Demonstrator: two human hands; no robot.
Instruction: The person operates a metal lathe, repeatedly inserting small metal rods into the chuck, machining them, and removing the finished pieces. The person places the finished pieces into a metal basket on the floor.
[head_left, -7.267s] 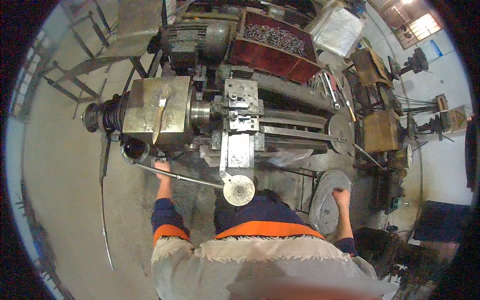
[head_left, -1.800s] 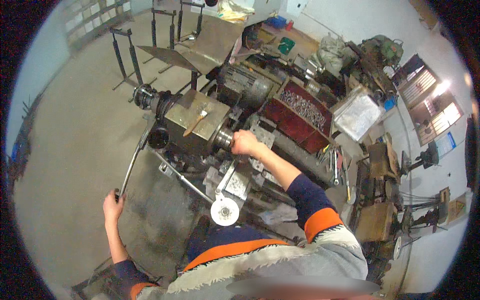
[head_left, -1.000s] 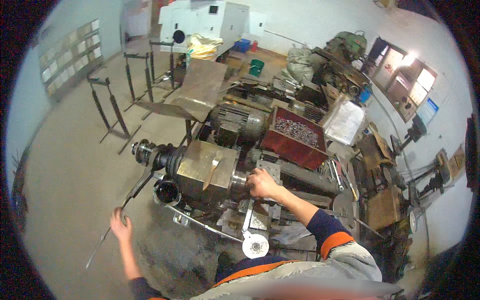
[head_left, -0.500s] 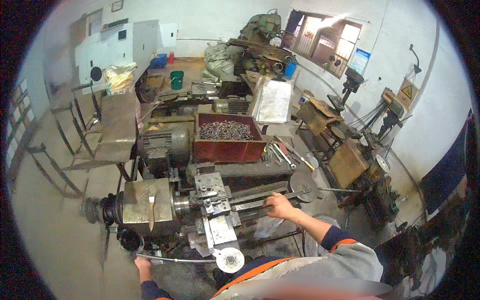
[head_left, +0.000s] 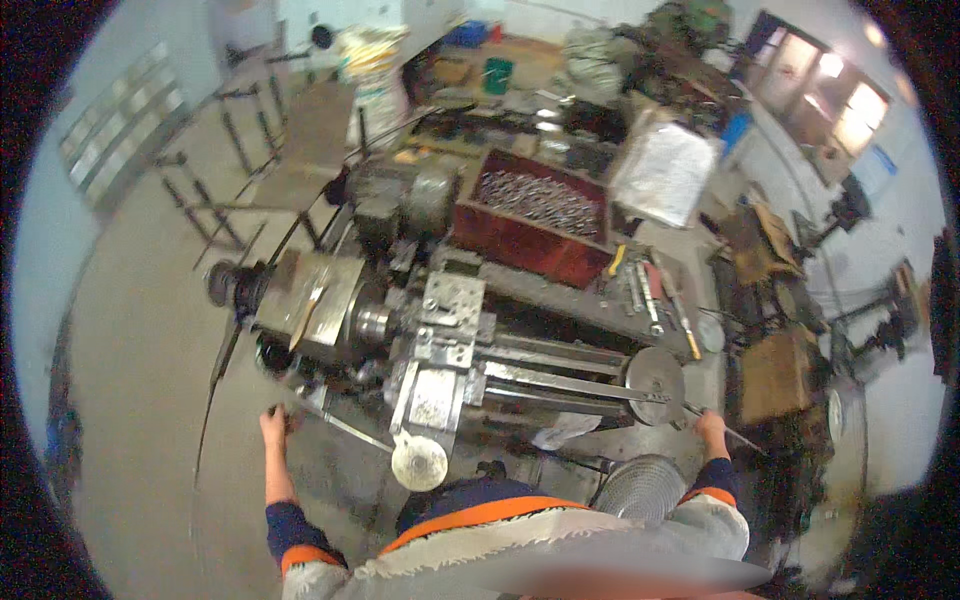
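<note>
Left hand [head_left: 272, 424] closed on thin steel lever [head_left: 335, 428], right hand [head_left: 711, 428] gripping slim rod [head_left: 735, 436], grimy grey lathe [head_left: 440, 340]

— Where do we look from?
— We have one view, worn on the head, facing steeply down at the lathe [head_left: 440, 340] from close above.
— How wide?
— Our fisheye bends the edges; both forearms enter from the lower edge, the workshop floor [head_left: 130, 330] curving around.
</note>
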